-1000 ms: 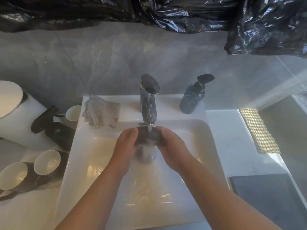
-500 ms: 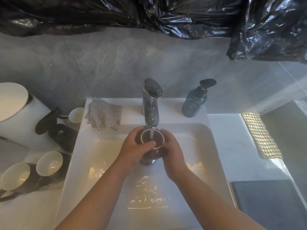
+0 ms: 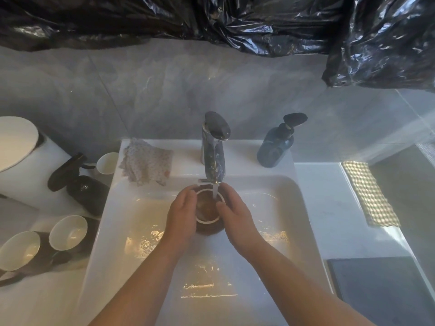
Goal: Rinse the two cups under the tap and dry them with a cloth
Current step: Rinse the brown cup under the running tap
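A dark cup with a pale rim (image 3: 208,209) sits upright under the chrome tap (image 3: 214,149), and a stream of water runs into it. My left hand (image 3: 182,211) wraps its left side. My right hand (image 3: 235,215) grips its right side with the thumb on the rim. Both hands are over the white sink (image 3: 131,208). A patterned cloth (image 3: 147,164) lies crumpled on the sink's back left ledge. Two more dark cups with pale insides (image 3: 68,232) (image 3: 20,250) lie on the counter at the left.
A dark soap dispenser (image 3: 276,147) stands right of the tap. Left of the sink are a black spray bottle (image 3: 80,184), a small white cup (image 3: 107,162) and a white round container (image 3: 14,142). A checked cloth (image 3: 369,194) and a grey mat (image 3: 381,290) lie on the right counter.
The cup was turned from tilted with its opening hidden to upright, mouth up under the stream. Both hands shifted around its sides, and water now fills it.
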`<state>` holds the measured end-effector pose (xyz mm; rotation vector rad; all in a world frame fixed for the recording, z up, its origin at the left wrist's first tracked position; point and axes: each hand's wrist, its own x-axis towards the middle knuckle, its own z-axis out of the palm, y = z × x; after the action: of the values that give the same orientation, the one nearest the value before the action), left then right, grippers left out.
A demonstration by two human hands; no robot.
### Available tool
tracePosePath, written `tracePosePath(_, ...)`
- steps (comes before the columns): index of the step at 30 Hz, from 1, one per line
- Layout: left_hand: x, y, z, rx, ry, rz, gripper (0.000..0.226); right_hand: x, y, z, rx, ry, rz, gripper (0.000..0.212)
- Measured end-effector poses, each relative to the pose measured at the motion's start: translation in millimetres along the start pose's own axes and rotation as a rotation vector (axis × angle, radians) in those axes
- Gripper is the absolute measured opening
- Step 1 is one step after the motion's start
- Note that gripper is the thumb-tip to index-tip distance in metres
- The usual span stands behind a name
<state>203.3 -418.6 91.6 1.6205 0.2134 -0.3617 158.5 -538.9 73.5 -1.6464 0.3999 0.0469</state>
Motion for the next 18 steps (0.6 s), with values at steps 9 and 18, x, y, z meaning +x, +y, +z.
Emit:
tracePosePath(9, -6, 4, -4, -0.105, -0.129, -0.003, 0.06, 1, -12, 6, -0.136, 0.135, 0.062, 0.061)
tracePosePath(18, -5, 10, 2, -0.152, 0.035, -0.151, 0.026, -1, -20, 14, 0.204, 0.142, 0.146, 0.034)
